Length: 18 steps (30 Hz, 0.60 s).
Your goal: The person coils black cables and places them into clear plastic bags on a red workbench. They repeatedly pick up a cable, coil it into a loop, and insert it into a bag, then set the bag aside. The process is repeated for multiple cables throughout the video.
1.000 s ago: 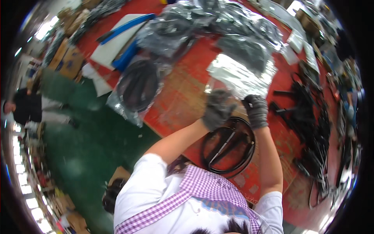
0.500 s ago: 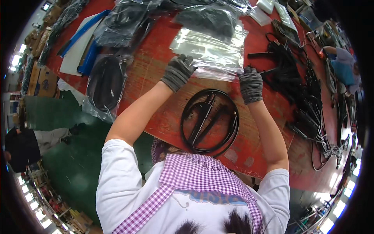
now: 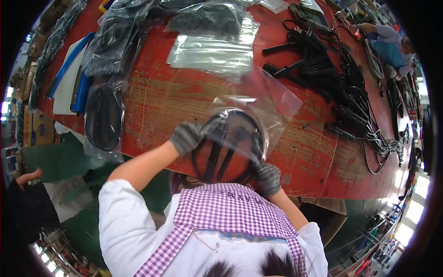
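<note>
Red table: hands hold bag; apron bears lettering.

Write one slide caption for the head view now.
Gloved left hand and right hand hold a clear bag overlapping a black coil.

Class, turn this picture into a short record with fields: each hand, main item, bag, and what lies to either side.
Left hand: gloved, gripping clear bag
Right hand: gloved, at the bag's near edge
Main item: black coil on red table
Bag: overlaps the coil; whether around it, unclear
Left side: bagged black coil
Right side: black parts
</note>
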Each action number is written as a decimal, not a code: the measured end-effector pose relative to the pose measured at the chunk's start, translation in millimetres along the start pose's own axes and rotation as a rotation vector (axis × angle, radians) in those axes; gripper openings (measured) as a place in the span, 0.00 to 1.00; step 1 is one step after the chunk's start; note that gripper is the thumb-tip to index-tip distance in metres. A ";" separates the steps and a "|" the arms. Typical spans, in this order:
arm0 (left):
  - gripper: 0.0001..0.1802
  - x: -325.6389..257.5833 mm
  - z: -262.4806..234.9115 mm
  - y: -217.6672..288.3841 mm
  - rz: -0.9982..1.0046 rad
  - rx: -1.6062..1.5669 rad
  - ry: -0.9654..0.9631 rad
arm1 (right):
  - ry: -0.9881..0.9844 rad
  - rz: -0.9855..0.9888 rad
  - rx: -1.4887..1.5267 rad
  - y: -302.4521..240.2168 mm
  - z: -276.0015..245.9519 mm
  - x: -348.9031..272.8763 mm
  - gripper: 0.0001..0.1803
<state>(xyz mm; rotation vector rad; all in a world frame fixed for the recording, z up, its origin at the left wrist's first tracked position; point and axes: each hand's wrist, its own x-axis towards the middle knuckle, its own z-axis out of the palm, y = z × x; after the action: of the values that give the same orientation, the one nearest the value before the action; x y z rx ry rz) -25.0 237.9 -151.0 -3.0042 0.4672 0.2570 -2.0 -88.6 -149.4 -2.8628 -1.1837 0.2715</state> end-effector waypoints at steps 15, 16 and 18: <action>0.09 -134.5 -218.7 6.7 -0.140 -1.199 0.352 | 0.349 -0.452 0.804 18.7 -232.8 14.7 0.18; 0.09 -135.9 -234.5 5.3 -0.188 -1.241 0.474 | 0.421 -0.615 0.734 21.6 -254.6 20.9 0.18; 0.08 -129.8 -255.3 -5.2 -0.236 -1.125 0.553 | 0.430 -0.570 0.669 18.4 -284.1 19.6 0.18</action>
<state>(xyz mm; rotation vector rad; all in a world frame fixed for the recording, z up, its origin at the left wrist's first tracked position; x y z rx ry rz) -106.5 251.6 123.2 -4.1768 -0.0891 -0.5427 73.6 -77.3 125.6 -1.8136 -1.4000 0.0121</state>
